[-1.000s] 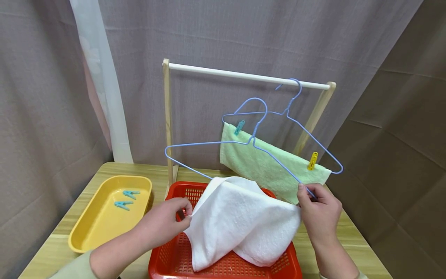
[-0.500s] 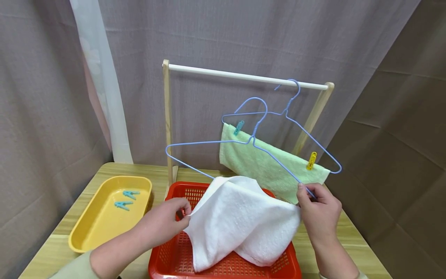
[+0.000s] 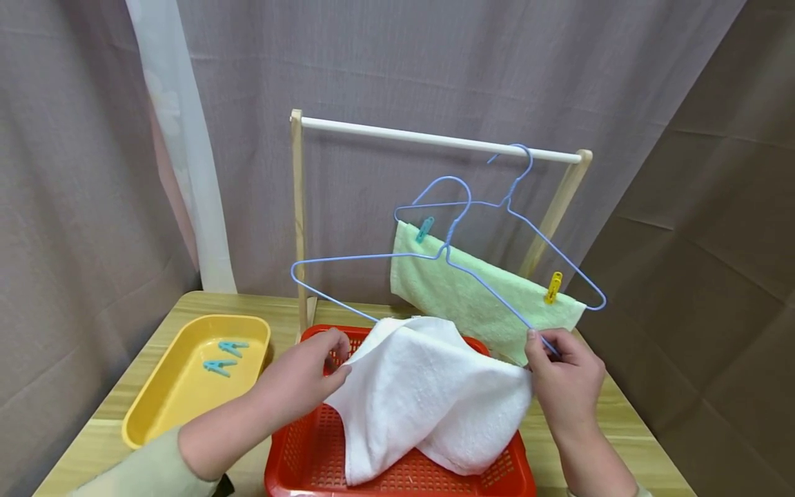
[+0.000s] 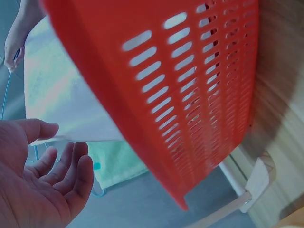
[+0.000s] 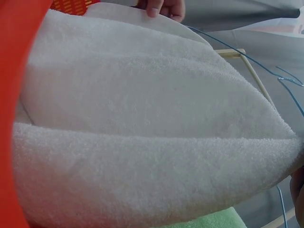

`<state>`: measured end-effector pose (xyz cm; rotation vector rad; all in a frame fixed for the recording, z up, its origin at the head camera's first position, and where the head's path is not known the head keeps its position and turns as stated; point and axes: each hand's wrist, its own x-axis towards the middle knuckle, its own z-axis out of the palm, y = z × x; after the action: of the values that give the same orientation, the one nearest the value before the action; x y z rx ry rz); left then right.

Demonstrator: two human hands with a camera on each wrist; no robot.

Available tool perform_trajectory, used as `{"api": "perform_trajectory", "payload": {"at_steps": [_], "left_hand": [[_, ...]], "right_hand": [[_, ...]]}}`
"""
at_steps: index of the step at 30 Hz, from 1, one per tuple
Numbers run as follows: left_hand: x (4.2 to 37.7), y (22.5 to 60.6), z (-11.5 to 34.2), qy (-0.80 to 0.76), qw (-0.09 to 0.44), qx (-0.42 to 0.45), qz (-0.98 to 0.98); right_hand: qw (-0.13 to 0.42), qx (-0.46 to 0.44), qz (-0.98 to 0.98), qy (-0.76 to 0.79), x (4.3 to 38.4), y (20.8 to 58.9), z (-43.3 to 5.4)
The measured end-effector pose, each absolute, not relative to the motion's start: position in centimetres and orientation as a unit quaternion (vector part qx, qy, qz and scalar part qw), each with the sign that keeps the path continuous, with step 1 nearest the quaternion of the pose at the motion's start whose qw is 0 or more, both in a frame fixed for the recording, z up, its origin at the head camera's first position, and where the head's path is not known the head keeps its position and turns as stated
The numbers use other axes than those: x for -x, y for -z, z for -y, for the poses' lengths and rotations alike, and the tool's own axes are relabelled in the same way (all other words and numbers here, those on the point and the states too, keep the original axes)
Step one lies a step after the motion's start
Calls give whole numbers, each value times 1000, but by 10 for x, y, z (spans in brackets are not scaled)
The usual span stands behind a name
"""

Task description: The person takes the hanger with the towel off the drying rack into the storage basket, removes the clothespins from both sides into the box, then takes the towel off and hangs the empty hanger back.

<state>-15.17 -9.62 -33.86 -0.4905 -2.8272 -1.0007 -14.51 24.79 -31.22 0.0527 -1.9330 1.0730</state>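
A white towel (image 3: pixel 428 393) is draped over the lower bar of a blue wire hanger (image 3: pixel 366 257), above a red plastic basket (image 3: pixel 292 455). My right hand (image 3: pixel 566 373) grips the hanger's right end, with the towel's edge at its fingers. At the towel's left edge, my left hand (image 3: pixel 310 369) has thumb and fingers spread apart; in the left wrist view the left hand (image 4: pixel 47 175) shows loosely bent fingers holding nothing. The right wrist view is mostly filled by the folded towel (image 5: pixel 142 95). Most of the hanger's lower bar is hidden under the towel.
Behind stands a wooden rack with a white rail (image 3: pixel 435 140). From it hangs a second blue hanger (image 3: pixel 553 241) with a green towel (image 3: pixel 484 297), clipped by a teal clothespin (image 3: pixel 425 229) and a yellow clothespin (image 3: pixel 553 288). A yellow tray (image 3: pixel 180 407) holds two teal clothespins (image 3: pixel 219 367).
My left hand has let go of the towel's left edge, its thumb and fingers parting and shifting slightly up and right. The right hand keeps its grip on the hanger.
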Motion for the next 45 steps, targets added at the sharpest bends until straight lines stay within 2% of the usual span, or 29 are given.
{"api": "perform_trajectory", "payload": {"at_steps": [11,24,45], "left_hand": [[156,329,87,313,136,224,913],[156,329,94,317,132,216,914],[148,331,100,356,95,172,914]], "right_hand": [[445,-47,779,-439,147,316,-246],[438,-42,786,-435,152,316,-242],[446,-38,785,-427,151,319,-242]]}}
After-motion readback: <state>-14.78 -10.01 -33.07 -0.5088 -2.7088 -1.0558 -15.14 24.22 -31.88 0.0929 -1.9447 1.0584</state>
